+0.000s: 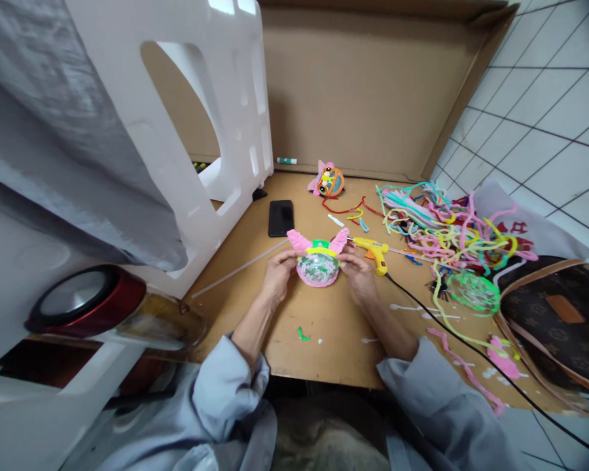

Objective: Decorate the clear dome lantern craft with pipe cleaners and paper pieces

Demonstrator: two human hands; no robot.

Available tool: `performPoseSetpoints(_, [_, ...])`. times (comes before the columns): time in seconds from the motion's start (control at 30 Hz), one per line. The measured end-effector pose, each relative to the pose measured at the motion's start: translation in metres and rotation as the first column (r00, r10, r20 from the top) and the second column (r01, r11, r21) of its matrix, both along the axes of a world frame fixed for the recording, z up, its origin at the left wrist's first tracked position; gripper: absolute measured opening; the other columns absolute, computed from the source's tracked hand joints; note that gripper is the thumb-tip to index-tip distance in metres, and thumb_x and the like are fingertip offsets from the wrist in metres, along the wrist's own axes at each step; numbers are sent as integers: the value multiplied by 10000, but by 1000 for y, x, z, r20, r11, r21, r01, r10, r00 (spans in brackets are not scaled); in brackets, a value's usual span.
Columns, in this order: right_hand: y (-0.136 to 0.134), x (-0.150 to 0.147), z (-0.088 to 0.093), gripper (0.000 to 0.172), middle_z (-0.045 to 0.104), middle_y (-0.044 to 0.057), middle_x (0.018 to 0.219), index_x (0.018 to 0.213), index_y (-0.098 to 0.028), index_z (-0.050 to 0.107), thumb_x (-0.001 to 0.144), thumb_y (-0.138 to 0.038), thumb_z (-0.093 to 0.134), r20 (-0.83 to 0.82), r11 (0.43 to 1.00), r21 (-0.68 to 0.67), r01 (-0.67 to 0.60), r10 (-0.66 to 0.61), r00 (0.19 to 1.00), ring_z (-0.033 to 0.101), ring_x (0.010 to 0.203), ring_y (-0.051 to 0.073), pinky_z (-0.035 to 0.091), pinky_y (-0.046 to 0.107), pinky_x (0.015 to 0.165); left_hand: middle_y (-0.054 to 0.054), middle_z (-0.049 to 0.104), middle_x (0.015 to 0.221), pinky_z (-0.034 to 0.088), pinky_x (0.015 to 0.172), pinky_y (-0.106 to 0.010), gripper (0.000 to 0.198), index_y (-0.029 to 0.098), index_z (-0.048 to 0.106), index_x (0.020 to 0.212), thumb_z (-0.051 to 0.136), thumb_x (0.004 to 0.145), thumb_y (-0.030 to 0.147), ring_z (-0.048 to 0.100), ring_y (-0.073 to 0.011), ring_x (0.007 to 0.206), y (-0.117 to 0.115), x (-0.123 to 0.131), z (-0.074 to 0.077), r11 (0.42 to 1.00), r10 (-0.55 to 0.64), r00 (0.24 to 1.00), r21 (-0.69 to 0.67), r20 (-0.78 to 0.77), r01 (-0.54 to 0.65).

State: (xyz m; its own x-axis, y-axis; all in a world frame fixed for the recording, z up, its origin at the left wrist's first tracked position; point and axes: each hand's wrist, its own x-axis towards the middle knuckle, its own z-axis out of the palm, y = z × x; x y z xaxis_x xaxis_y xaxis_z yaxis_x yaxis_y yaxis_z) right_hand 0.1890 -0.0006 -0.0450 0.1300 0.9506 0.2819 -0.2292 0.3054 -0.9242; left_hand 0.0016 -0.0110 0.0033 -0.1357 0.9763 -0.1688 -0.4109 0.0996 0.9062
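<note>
Between my two hands is a round pipe-cleaner craft ball (318, 269), clear with silvery filling, edged in pink, with a yellow band, a green top and two pink ear-like pieces. My left hand (278, 271) pinches its left side at the yellow band. On the opposite side, the fingers of my right hand (358, 273) close on the band's other end. A yellow hot glue gun (375, 254) lies just beyond my right hand, its black cord running off to the lower right.
A similar finished-looking ornament (331, 182) stands at the back. Nearby are a black phone (281, 218), a tangled pile of pipe cleaners (451, 229), a green mesh ball (472, 292) and a brown handbag (554, 320). A white plastic panel (235, 85) rises at left; cardboard (363, 85) walls the back.
</note>
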Motion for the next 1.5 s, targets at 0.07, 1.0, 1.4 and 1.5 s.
performPoseSetpoints(0.07, [-1,0,1,124,702,55,1095,737,-270,775,667,-360,822,14,1000,-4,28,-28,1000,610,1144,268,482,439,1028,-39,740,795,477,609,-255,162,163,732,644,681,493,185,574,-113,594,0,0,-1,1000,3,1000,4,5,-3])
performPoseSetpoints(1.0, [0,1,0,101,694,54,1027,765,-266,782,677,-315,784,26,999,8,36,-36,999,623,1106,256,474,444,1052,29,611,565,430,565,-226,114,174,665,602,689,494,201,503,-94,522,0,1,-3,1000,19,1000,5,17,-19])
performPoseSetpoints(1.4, [-2,0,1,139,684,55,1034,771,-265,774,677,-363,804,38,998,-11,68,-67,997,617,1093,254,485,437,1018,-2,686,674,426,585,-226,147,168,722,638,650,512,190,536,-101,578,1,3,-7,997,59,998,39,-7,-59])
performPoseSetpoints(1.5, [-2,-1,2,155,684,56,1027,771,-262,773,667,-373,800,48,997,-30,75,-73,996,616,1089,256,489,440,1017,-9,689,684,430,594,-230,164,165,727,655,654,510,187,551,-109,601,2,3,-8,997,67,998,39,-10,-66])
